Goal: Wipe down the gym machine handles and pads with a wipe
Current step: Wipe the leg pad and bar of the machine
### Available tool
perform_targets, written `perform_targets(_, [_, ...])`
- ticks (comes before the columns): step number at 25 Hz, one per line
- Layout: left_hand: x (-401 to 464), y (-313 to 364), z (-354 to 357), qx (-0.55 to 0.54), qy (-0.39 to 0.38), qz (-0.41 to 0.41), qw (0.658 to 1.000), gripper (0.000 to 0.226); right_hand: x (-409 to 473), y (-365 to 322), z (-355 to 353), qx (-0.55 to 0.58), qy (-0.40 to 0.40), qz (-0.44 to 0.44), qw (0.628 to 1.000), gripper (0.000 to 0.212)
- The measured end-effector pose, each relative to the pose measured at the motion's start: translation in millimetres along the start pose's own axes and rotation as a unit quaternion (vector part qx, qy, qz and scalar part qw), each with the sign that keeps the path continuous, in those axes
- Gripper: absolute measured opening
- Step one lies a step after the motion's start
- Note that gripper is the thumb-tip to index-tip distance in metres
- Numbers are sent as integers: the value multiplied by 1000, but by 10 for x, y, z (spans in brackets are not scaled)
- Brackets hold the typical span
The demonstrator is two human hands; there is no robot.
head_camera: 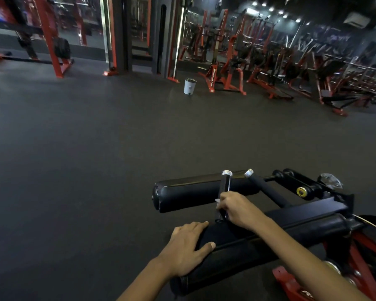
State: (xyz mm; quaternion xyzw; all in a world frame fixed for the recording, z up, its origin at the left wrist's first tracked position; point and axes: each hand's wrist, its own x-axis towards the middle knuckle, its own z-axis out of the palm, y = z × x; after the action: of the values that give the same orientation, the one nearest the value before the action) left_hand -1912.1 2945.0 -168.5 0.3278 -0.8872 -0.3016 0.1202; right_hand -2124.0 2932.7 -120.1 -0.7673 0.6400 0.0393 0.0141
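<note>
Keep right hand (232, 208) curled round small white wipe (217, 200) on chrome-capped black handle (224, 192); slide full length, twisting. Left hand (188, 246), fingers flat, steadying long black padded roller (258, 253).

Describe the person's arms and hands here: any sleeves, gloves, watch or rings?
Both forearms are bare up to the frame edge, with no sleeves in view. The left hand and right hand wear no gloves. No watch, bracelet or rings show on either wrist or on the visible fingers.

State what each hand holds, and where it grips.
Right hand grips the near handle low on its shaft, wipe underneath. Left hand rests flat on the pad.
</note>
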Motion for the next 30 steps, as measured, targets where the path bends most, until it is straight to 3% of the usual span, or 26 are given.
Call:
perform_targets(6, [-14, -1, -7, -10, -7, -3, 1000, 62, -49, -109, -218, 80, -96, -26, 992, 22])
perform_targets(9, [-1, -2, -13, -12, -11, -4, 1000, 62, 337, 179, -333, 9, 27, 45, 999, 21])
perform_targets(11, [-7, -4, -8, -13, -7, -5, 1000, 62, 536, 297, -294, -22, 68, 101, 992, 19])
perform_targets(17, [-8, 3, -1, -17, -5, -10, 1000, 60, 557, 157, -65, -97, 16, 104, 990, 23])
perform_targets(20, [-8, 18, -16, -17, -4, -12, 1000, 59, 415, 9, -29, -80, -53, 75, 993, 21])
perform_targets(24, [-5, 23, -37, -31, -13, -12, 999, 59, 34, -260, -51, -13, -102, 15, 995, 23])
perform_targets(27, [-10, 32, -39, -29, -13, -14, 999, 58, 88, -227, -247, 83, -144, 17, 986, 25])
perform_targets(30, [-9, 5, -43, -45, -19, -11, 999, 59, 453, 80, -451, 35, -10, 80, 996, 17])
